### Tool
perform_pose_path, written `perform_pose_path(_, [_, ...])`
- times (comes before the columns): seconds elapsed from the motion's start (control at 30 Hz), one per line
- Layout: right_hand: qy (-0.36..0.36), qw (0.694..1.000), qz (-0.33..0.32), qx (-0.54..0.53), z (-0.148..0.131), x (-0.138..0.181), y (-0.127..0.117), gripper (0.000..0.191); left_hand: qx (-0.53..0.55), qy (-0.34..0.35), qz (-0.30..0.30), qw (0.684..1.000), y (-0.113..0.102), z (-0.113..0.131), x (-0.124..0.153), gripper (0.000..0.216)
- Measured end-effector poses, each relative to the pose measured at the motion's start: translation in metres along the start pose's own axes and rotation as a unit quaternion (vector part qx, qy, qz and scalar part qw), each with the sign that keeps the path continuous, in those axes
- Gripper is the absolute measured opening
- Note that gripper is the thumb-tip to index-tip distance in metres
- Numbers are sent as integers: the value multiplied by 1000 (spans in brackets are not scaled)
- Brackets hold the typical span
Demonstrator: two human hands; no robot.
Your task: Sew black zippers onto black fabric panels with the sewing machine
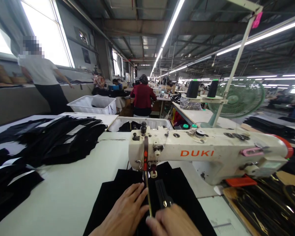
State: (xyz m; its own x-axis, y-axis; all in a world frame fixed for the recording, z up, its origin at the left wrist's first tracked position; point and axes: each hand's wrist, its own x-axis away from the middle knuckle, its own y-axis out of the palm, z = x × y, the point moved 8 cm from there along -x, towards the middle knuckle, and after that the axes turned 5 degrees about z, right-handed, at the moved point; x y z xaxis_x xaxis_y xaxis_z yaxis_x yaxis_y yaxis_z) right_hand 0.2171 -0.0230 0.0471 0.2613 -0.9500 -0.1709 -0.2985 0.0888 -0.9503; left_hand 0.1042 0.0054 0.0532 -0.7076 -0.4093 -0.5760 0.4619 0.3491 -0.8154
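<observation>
Black fabric panels [186, 193] lie under the needle area of a white sewing machine [172, 150] marked DUKI. A zipper with gold teeth [148, 196] runs from the presser foot toward me along the fabric. My left hand [127, 209] rests flat on the cloth left of the zipper, fingers stretched toward the foot. At the zipper's near end my right hand [174, 221] has its fingers curled and closed on it, slightly blurred. Just beyond those fingers a black zipper end with a gold pull [164, 200] lies on the fabric.
Stacks of black cut pieces [71, 141] cover the table's left side. A box of zippers [265, 209] stands at the right, beside an orange-red object [241, 181]. Behind the machine are a white bin [162, 123], thread cones [193, 89] and a fan [236, 98]. Two people are farther off.
</observation>
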Motion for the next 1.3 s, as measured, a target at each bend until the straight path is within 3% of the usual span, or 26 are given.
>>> perform_pose_path(0.1, [-82,995,52,-10,12,-25,-27,19,-72,11,6,997,0,10,8,57])
perform_pose_path(0.23, [-187,979,76,-12,8,-35,-9,41,-133,47,17,990,11,9,23,55])
perform_pose_path(0.4, [-205,971,120,28,-7,-36,16,41,-103,61,43,992,10,-7,36,68])
perform_pose_path(0.5, [-173,974,146,14,-5,-43,9,40,-66,20,12,998,7,-17,30,75])
perform_pose_path(0.6, [-168,967,193,5,-3,-44,-2,34,-53,-31,2,998,2,-23,23,69])
perform_pose_path(0.77, [-221,938,266,12,-10,-32,-9,25,-125,21,-20,992,5,-12,21,55])
perform_pose_path(0.93, [-215,941,260,10,-10,-33,-7,23,-173,49,-33,983,3,-9,14,54])
perform_pose_path(1.3, [-222,933,281,21,-12,-33,-13,27,-150,59,-43,986,1,-11,12,58])
